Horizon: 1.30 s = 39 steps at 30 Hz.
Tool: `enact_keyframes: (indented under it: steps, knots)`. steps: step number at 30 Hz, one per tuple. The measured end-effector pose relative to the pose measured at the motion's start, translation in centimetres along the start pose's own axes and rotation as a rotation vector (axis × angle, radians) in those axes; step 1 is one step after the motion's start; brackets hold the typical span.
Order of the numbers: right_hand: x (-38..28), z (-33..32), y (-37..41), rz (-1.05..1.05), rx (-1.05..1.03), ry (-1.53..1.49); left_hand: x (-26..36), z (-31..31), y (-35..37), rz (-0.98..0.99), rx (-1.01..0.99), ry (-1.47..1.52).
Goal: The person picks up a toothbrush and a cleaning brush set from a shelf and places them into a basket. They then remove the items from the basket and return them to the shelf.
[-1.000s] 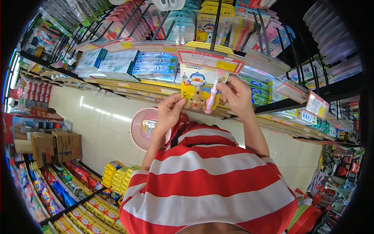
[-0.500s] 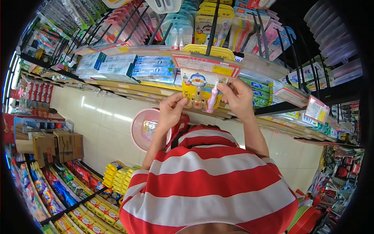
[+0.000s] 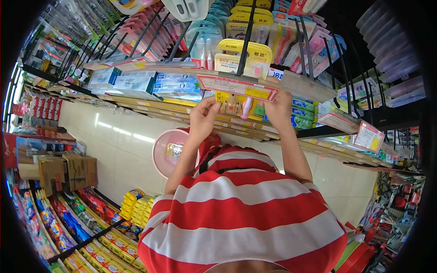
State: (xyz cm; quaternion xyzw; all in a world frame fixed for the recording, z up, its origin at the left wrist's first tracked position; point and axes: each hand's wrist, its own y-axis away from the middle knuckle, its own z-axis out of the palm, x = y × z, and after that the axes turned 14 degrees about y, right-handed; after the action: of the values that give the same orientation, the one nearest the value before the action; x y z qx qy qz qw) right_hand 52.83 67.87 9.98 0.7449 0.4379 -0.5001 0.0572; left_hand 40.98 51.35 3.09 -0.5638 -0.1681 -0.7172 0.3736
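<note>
A yellow toothbrush pack point(image 3: 234, 106) with a pink-and-white toothbrush in it is between my hands under the front of the rack, its upper part passing behind a red-bordered price label point(image 3: 238, 87). My left hand point(image 3: 203, 117) pinches the pack's lower left edge between thumb and fingers. At the right edge, my right hand point(image 3: 278, 111) is closed on it, some fingertips hidden by the label. The top of a yellow pack point(image 3: 248, 48) shows above the label, at a black metal hook point(image 3: 247, 41).
Boxed toothpaste point(image 3: 178, 85) lines the shelf below the hooks. Other hooks carry hanging toothbrush packs point(image 3: 210, 34). A pink basket point(image 3: 159, 157) with a yellow item inside stands on the floor to my left. Cardboard boxes point(image 3: 81, 170) and shelved goods lie further left.
Both hands have lifted the toothbrush pack up and forward, so its duck picture is now behind the price label. The yellow pack's top above the label stands higher.
</note>
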Motion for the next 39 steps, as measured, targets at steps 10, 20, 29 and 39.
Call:
enact_keyframes:
  steps: [10, 20, 29, 39]
  knots:
    - [3.4, 1.3, -6.2, 0.061, 0.075, -0.105, -3.2, 1.1, -5.1, 0.061, 0.017, -0.199]
    - [4.1, 1.5, -8.5, 0.026, 0.158, -0.118, -2.4, 3.3, -7.0, 0.243, 0.006, -0.289]
    - [4.0, 1.6, -8.9, 0.067, 0.123, -0.227, -2.7, 2.8, -7.2, 0.172, -0.015, -0.301]
    - [12.5, 1.4, -8.2, -0.231, 0.271, 0.203, -6.5, -6.8, 1.4, -0.118, 0.2, 0.237]
